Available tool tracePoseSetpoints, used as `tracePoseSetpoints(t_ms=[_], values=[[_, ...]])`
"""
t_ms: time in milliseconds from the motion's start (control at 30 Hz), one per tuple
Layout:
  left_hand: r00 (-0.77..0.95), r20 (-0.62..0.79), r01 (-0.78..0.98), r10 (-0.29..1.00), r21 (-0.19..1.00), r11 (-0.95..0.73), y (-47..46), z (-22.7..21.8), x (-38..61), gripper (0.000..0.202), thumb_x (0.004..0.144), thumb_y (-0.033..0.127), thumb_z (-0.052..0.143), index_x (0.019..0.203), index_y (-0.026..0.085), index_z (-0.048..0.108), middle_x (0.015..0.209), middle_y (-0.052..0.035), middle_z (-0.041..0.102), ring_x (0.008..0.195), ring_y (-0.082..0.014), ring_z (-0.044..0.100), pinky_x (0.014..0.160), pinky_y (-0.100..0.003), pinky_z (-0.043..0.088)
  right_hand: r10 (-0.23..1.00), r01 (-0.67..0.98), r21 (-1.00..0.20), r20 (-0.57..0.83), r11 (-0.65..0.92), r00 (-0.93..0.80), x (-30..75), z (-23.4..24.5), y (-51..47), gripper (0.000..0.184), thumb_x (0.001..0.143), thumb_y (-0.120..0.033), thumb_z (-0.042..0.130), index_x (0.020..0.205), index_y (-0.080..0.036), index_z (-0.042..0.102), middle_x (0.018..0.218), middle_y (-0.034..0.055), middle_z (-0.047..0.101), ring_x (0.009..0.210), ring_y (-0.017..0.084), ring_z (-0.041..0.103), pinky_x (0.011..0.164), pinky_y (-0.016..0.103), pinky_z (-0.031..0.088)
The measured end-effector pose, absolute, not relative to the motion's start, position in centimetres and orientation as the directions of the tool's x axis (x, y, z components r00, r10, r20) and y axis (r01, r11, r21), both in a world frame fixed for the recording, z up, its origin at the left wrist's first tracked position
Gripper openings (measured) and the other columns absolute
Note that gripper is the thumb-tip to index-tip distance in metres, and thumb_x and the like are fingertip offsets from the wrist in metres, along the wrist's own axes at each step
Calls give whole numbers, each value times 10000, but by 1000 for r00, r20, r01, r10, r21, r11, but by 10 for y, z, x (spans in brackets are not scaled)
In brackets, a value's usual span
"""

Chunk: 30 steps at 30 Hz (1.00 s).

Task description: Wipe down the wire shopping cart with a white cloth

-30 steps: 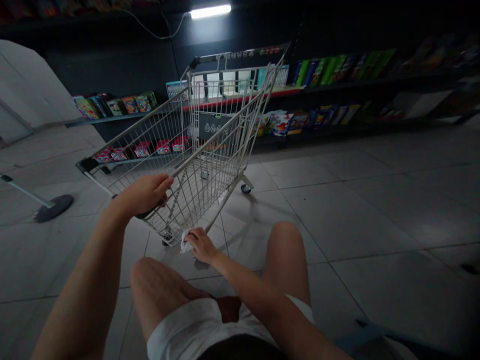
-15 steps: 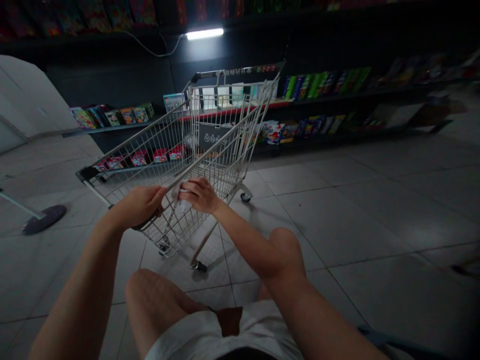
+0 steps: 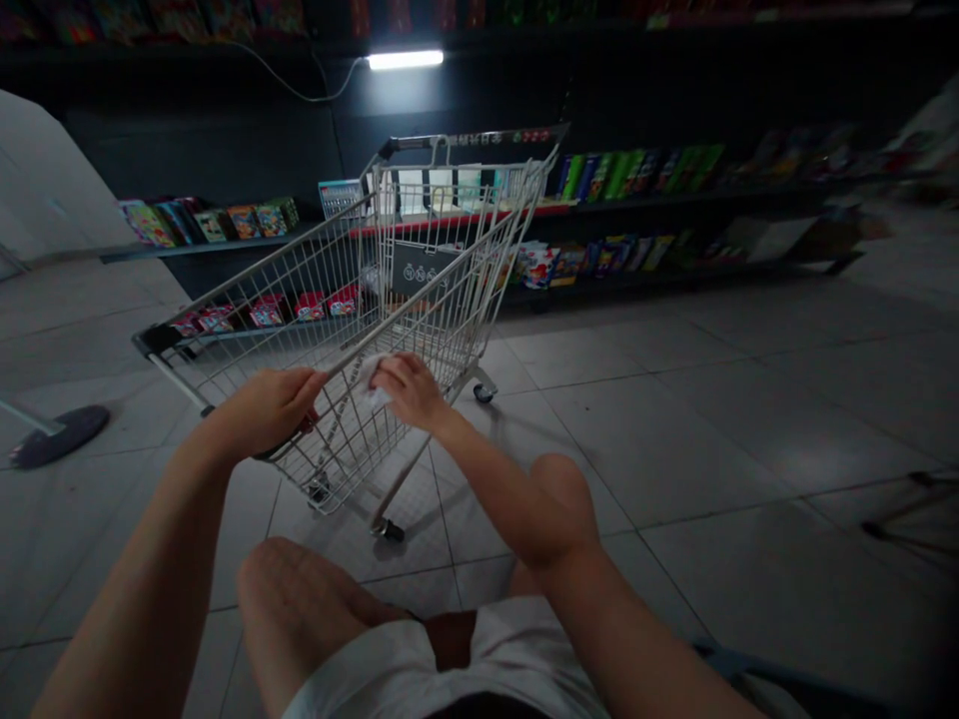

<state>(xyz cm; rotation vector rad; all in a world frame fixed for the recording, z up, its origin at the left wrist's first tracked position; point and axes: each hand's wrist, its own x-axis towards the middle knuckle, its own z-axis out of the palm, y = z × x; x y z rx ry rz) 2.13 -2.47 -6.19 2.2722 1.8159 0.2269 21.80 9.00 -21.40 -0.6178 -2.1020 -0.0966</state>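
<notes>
In front of me stands a metal wire shopping cart with dark corner caps and a dark handle at its far end. My left hand is closed around the near end of the cart's top rim, its fingertips partly hidden. Beside it, my right hand holds a crumpled white cloth against the cart's near side, just below the rim. The cloth is bunched at the fingertips; whether it is cloth or paper is hard to tell.
Behind the cart run dark shelves with colourful boxes and books. A lit tube lamp hangs there on a cable. At the left, a post stands on a round dark base. Thin dark legs show at the right edge. The floor is tiled.
My right hand has shifted slightly along the cart's side with the white cloth, showing more of it. The left hand keeps its hold on the rim. The view has turned slightly right.
</notes>
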Motion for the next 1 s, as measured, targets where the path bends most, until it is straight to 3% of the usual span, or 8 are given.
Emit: tracePoseSetpoints(t_ms=[67, 133, 200, 333, 533, 733, 900, 1000], values=[[227, -27, 939, 973, 270, -212, -25, -62, 21, 493, 916, 551, 254, 680, 219, 531, 664, -43, 709, 630, -183, 654, 670, -285, 466, 609, 610, -395, 771, 687, -186, 241, -206, 109, 302, 763, -60, 511, 1021, -177, 615, 1076, 105, 552, 1066, 248, 502, 990, 458, 435], [252, -33, 939, 967, 249, -236, -25, -61, 22, 479, 911, 534, 243, 674, 219, 516, 662, -44, 694, 629, -181, 640, 662, -289, 456, 660, 637, -564, 743, 526, 112, 248, -190, 110, 350, 775, -46, 475, 1090, -147, 590, 1118, 135, 528, 1117, 264, 480, 989, 475, 431], [284, -30, 943, 958, 191, -273, -26, -60, 24, 428, 889, 513, 267, 674, 219, 492, 653, -46, 666, 618, -181, 613, 640, -296, 436, 567, 629, -468, 822, 621, 52, 237, -172, 90, 381, 807, -70, 491, 1165, -174, 568, 1207, 128, 514, 1178, 261, 451, 1022, 467, 414], [301, 11, 951, 954, 78, -300, -31, -57, 27, 272, 800, 457, 360, 692, 222, 445, 613, -35, 583, 563, -176, 531, 591, -309, 381, 322, 488, -55, 815, 871, -483, 206, -140, 52, 353, 872, -144, 545, 1189, -295, 577, 1237, 17, 572, 1115, 232, 457, 986, 432, 429], [277, 3, 960, 961, 42, -276, -35, -58, 28, 244, 789, 422, 364, 636, 233, 352, 565, -14, 499, 538, -159, 481, 570, -302, 339, 485, 678, -209, 840, 704, -245, 222, -120, 76, 215, 867, -72, 508, 980, -188, 650, 993, 73, 623, 994, 245, 447, 866, 442, 430], [286, 28, 957, 958, 36, -287, -37, -57, 30, 209, 777, 413, 374, 669, 235, 367, 584, -22, 519, 539, -169, 481, 575, -310, 334, 321, 578, 57, 785, 814, -529, 204, -125, 45, 195, 929, -180, 502, 1050, -249, 639, 1064, 32, 634, 996, 239, 450, 819, 412, 421], [290, -25, 955, 957, 64, -288, -39, -56, 30, 265, 829, 440, 328, 668, 234, 372, 591, -37, 546, 562, -183, 524, 590, -315, 350, 541, 709, -191, 783, 678, -307, 241, -115, 98, 270, 863, -68, 506, 1045, -199, 655, 1057, 76, 610, 1028, 256, 447, 876, 445, 426], [281, -46, 956, 958, 95, -276, -38, -57, 30, 286, 854, 440, 292, 682, 231, 384, 631, -57, 599, 595, -192, 564, 598, -312, 370, 530, 720, -164, 787, 674, -317, 235, -121, 90, 267, 870, -92, 511, 1062, -199, 664, 1081, 72, 630, 1030, 265, 450, 881, 456, 432]])
